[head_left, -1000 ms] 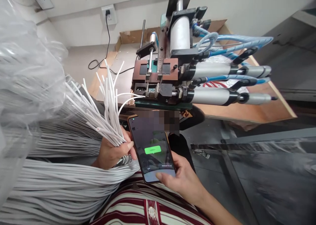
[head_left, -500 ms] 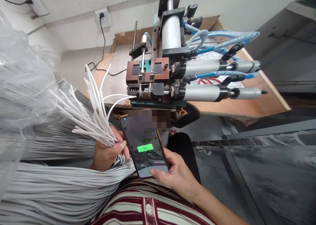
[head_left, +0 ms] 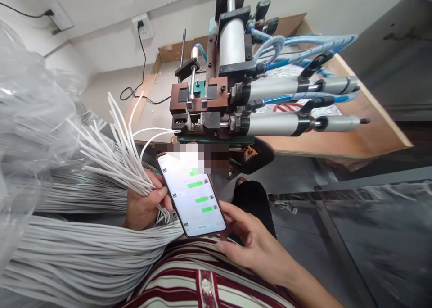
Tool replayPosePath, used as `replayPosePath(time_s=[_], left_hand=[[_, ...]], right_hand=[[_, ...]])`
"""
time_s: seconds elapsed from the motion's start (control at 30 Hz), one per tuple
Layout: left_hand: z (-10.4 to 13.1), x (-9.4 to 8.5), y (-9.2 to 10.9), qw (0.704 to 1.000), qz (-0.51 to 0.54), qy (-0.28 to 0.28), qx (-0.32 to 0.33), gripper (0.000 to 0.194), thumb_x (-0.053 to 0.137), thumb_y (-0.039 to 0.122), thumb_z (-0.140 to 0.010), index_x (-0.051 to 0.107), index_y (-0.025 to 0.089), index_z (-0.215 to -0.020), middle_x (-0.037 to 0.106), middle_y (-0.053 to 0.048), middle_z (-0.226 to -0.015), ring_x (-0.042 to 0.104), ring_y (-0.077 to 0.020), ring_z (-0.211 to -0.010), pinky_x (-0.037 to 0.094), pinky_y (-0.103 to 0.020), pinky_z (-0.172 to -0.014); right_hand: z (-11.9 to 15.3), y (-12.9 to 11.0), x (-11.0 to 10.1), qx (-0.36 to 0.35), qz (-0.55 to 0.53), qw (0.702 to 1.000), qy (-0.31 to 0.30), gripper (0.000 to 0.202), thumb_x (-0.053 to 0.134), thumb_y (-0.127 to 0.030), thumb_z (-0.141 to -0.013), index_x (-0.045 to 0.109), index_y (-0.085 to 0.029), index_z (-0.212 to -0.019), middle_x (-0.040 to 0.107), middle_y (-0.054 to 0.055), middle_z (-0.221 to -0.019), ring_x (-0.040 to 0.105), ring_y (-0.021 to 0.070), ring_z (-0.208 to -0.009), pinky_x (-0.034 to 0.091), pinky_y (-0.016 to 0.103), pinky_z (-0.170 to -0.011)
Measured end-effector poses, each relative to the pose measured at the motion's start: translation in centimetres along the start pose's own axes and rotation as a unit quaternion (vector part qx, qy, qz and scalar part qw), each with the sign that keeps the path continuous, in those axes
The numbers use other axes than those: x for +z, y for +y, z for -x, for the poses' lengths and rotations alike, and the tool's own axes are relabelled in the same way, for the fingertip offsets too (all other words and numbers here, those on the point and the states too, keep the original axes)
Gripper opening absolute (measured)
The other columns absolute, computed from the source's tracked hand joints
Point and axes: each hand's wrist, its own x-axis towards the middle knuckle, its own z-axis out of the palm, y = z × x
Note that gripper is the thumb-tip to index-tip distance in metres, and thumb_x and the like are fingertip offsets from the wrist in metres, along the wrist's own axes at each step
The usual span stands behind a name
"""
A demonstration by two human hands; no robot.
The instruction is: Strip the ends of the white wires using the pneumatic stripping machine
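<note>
Many cables (head_left: 137, 178) lie within the left hand (head_left: 143, 209)

Left hand (head_left: 143, 207) gripping white wires (head_left: 134, 170); right hand (head_left: 258, 245) at the edge of a lit phone (head_left: 191, 202); machine (head_left: 266, 90) beyond.

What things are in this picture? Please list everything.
Thin cables: many, white-grey, left
Rectangular phone: one, white-lit, centre
Metal pneumatic machine: one, silver-black, top centre
Plastic hoses: several, blue, upper right
Wooden-edged worktop: one, tan, under machine
Thin strands: several, red, on worktop
Plastic sheeting: count unclear, transparent, far left
Square sockets with black cords: two, white, upper wall
Striped shirt: one, maroon-white, bottom
Left hand: one, bare, around cables
Right hand: one, bare, at phone's edge
</note>
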Motion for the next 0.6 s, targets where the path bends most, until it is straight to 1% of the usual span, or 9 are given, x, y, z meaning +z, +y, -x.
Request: replayPosePath(time_s=[0.1, 0.2, 0.3, 0.4, 0.6], left_hand=[[0.1, 0.5, 0.5, 1.0, 0.008, -0.003, 0.015, 0.011, 0.061, 0.021, -0.066, 0.051, 0.026, -0.066, 0.058, 0.007, -0.04, 0.047, -0.0116, -0.03, 0.033, -0.023, -0.034], [0.1, 1.1, 0.8, 1.0, 0.01, -0.007, 0.02, 0.011, 0.06, 0.019, -0.065, 0.052, 0.025, -0.065, 0.057, 0.007, -0.038, 0.046, -0.0117, -0.03, 0.034, -0.023, -0.035], [0.2, 1.3, 1.0, 1.0, 0.008, -0.002, 0.02, 0.011, 0.061, 0.019, -0.064, 0.052, 0.025, -0.065, 0.058, 0.007, -0.041, 0.048, -0.0122, -0.031, 0.032, -0.024, -0.034], [0.3, 1.4, 1.0, 1.0, 0.009, -0.001, 0.021, 0.011, 0.062, 0.02, -0.064, 0.052, 0.025, -0.065, 0.058, 0.008, -0.042, 0.047, -0.0114, -0.031, 0.032, -0.023, -0.034], [0.5, 2.0, 1.2, 0.999, 0.004, -0.008, 0.034, 0.01, 0.059, 0.016, -0.066, 0.052, 0.023, -0.066, 0.057, 0.008, -0.039, 0.047, -0.0095, -0.031, 0.033, -0.02, -0.034]], right_hand=[[0.1, 0.3, -0.3, -0.022, 0.0, 1.0, 0.008, 0.049, 0.054, -0.021, -0.074, 0.042, -0.021, -0.122, 0.062, 0.006, -0.102, 0.057, 0.019, -0.085, 0.047, 0.029, -0.07], [0.2, 0.4, -0.4, -0.03, -0.005, 0.999, 0.013, 0.047, 0.053, -0.02, -0.075, 0.043, -0.021, -0.122, 0.064, 0.005, -0.094, 0.058, 0.0185, -0.082, 0.047, 0.03, -0.072], [0.3, 0.4, -0.4, -0.034, 0.016, 0.999, 0.029, 0.046, 0.055, -0.022, -0.074, 0.048, -0.019, -0.119, 0.065, 0.004, -0.085, 0.058, 0.0185, -0.075, 0.048, 0.03, -0.069], [0.4, 0.5, -0.4, -0.039, 0.04, 0.998, 0.04, 0.044, 0.056, -0.023, -0.073, 0.051, -0.018, -0.116, 0.065, 0.004, -0.081, 0.058, 0.0179, -0.069, 0.049, 0.029, -0.065], [0.8, 0.7, -0.6, -0.061, 0.044, 0.996, 0.049, 0.045, 0.055, -0.021, -0.072, 0.05, -0.017, -0.117, 0.064, 0.004, -0.079, 0.057, 0.0175, -0.07, 0.048, 0.027, -0.063]])
